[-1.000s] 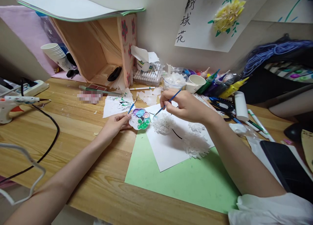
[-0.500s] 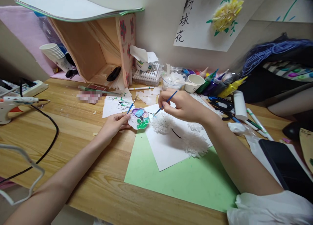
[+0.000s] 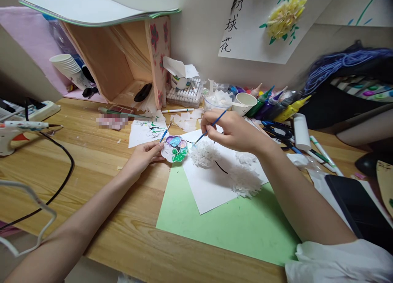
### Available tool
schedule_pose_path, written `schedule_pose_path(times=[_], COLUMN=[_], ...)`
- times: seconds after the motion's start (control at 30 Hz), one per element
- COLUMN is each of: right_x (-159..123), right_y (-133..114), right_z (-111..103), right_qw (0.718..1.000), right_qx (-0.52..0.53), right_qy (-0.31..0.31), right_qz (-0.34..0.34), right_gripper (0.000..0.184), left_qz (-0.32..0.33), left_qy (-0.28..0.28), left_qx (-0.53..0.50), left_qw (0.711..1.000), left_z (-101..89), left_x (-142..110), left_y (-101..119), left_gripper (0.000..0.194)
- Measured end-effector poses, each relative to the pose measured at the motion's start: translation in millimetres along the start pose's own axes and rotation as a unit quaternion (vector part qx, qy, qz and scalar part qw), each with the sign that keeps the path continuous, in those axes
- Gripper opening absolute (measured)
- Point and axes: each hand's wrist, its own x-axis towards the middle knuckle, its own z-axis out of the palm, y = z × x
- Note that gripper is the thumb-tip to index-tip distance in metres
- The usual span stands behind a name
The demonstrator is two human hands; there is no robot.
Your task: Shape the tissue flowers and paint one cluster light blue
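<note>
My left hand [image 3: 149,154] pinches the edge of a small flower-shaped paint palette [image 3: 166,153], whose wells hold purple, blue, pink and green paint. A second brush [image 3: 165,132] lies beside the palette, close to my fingertips. In my right hand [image 3: 225,129] is a thin blue paintbrush [image 3: 218,118], its tip down at the upper left edge of a fluffy white paper flower [image 3: 203,153]. That flower sits on a white sheet [image 3: 204,193] with a short black line. Another white paper flower [image 3: 245,180] lies lower right, and a third is partly behind my right forearm.
Green paper [image 3: 227,229] lies under the white sheet. A glue gun [image 3: 18,131] with a black cable is at the left. A paper cup [image 3: 245,104], paint bottles [image 3: 276,105] and scissors [image 3: 278,131] stand or lie behind. A dark phone [image 3: 353,205] is at the right.
My right hand has shifted very slightly to the right with the paintbrush, whose tip stays at the flower's upper left edge. My left hand and the palette look unchanged.
</note>
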Motion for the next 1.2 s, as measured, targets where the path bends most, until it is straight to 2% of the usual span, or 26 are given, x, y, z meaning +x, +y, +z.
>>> schedule_pose_path(times=[0.3, 0.67, 0.77, 0.87, 0.93, 0.97, 1.03, 1.13, 1.2], right_x=[0.8, 0.0, 0.5, -4.8, -13.3, -18.5, -29.3, -40.3, -42.6], right_y=[-1.7, 4.3, 16.1, 23.6, 18.9, 13.6, 0.1, -15.9, -19.2], right_z=[3.9, -1.3, 3.1, 7.2, 9.8, 11.4, 16.1, 26.7, 33.7], right_qw=[1.0, 0.999, 0.987, 0.944, 0.925, 0.925, 0.944, 0.978, 0.988], right_qx=[0.009, 0.025, 0.114, 0.23, 0.264, 0.263, 0.233, 0.144, 0.107], right_qy=[-0.012, 0.024, 0.097, 0.215, 0.243, 0.241, 0.203, 0.131, 0.107], right_qz=[0.002, 0.017, 0.056, 0.103, 0.126, 0.13, 0.12, 0.069, 0.037], right_gripper=[0.013, 0.014, 0.021, 0.025, 0.023, 0.023, 0.02, 0.016, 0.015], left_qz=[0.008, 0.0, -0.001, -0.005, -0.007, -0.006, -0.004, 0.001, -0.001], left_qy=[0.005, 0.013, 0.015, 0.008, -0.003, -0.007, -0.02, -0.038, -0.043], left_qx=[0.004, 0.001, -0.004, -0.008, -0.007, -0.008, -0.011, -0.025, -0.033], left_qw=[1.0, 1.0, 1.0, 1.0, 1.0, 1.0, 1.0, 0.999, 0.999], left_z=[2.3, 2.8, 2.2, 0.8, 0.6, 0.9, 2.0, 4.1, 4.7], left_x=[-2.1, -2.5, -1.8, -0.6, -1.1, -1.7, -3.3, -5.2, -5.7], left_y=[1.2, 2.9, 2.3, 1.3, 0.8, 0.7, 0.3, -0.7, -1.3], left_gripper=[0.035, 0.032, 0.032, 0.031, 0.031, 0.031, 0.031, 0.031, 0.03])
